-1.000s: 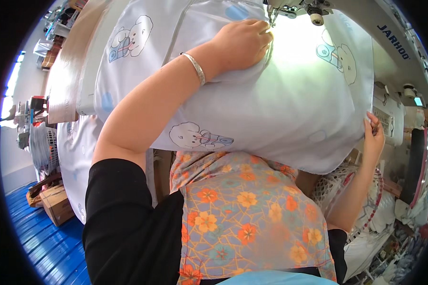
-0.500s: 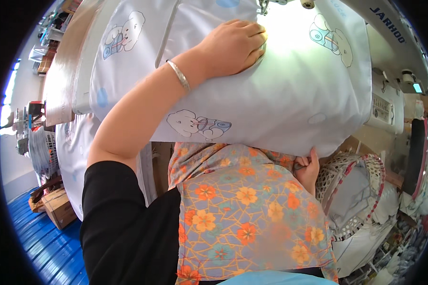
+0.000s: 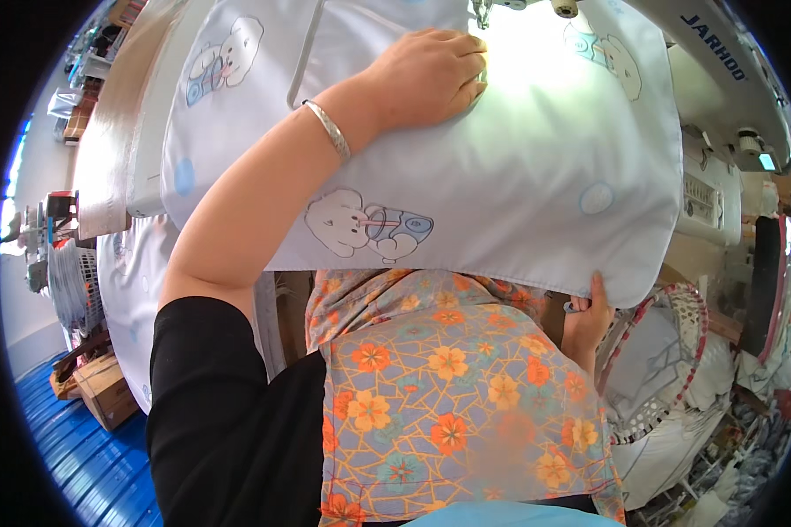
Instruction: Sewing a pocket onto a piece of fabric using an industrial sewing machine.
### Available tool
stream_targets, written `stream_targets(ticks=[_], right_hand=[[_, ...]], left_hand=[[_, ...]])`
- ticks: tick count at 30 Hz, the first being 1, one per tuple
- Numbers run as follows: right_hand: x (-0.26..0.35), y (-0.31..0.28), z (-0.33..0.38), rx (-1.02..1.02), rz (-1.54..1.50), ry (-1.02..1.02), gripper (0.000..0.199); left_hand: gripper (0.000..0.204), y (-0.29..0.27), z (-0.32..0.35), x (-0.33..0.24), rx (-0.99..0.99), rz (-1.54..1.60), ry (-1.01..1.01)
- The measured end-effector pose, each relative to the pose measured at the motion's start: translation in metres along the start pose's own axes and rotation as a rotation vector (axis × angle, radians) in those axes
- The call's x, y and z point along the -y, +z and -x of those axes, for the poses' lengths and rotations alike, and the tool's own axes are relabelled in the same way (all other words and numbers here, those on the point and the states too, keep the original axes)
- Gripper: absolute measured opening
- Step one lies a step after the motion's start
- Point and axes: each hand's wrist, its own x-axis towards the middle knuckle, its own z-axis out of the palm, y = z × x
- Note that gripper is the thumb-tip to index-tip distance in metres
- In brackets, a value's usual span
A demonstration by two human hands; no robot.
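Flat, left hand (image 3: 426, 75) presses pale fabric (image 3: 518, 176); right hand (image 3: 586, 321) grips its edge.

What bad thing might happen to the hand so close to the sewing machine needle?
The left hand lies flat on the pale blue fabric, fingertips right beside the needle, so they might get pricked. The right hand only pinches the fabric's near edge, so the cloth could slip or bunch and the seam may go crooked.
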Motion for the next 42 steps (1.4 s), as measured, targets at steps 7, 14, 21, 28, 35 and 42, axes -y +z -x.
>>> stream_targets(ticks=[7, 14, 21, 28, 35, 42], right_hand=[[0.006, 0.009, -0.007, 0.046, -0.071, -0.061, 0.011], [0.006, 0.041, 0.001, 0.092, 0.12, -0.058, 0.018], [0.015, 0.052, -0.006, 0.106, 0.155, -0.155, 0.024], [0.012, 0.058, -0.003, 0.149, 0.22, -0.27, 0.041], [0.017, 0.064, -0.007, 0.12, 0.419, -0.474, 0.047], [0.023, 0.069, -0.021, 0.153, 0.586, -0.586, 0.052]], left_hand=[[0.023, 0.003, -0.001, 0.006, -0.062, 0.027, 0.005], [0.025, 0.004, -0.006, 0.006, 0.042, -0.002, -0.022], [0.027, 0.003, -0.008, 0.006, -0.004, -0.036, -0.069], [0.031, -0.004, -0.003, 0.006, 0.0, 0.029, -0.067], [0.032, 0.001, 0.003, -0.017, -0.082, -0.039, -0.154], [0.031, 0.0, 0.004, -0.009, -0.089, -0.064, -0.166]])
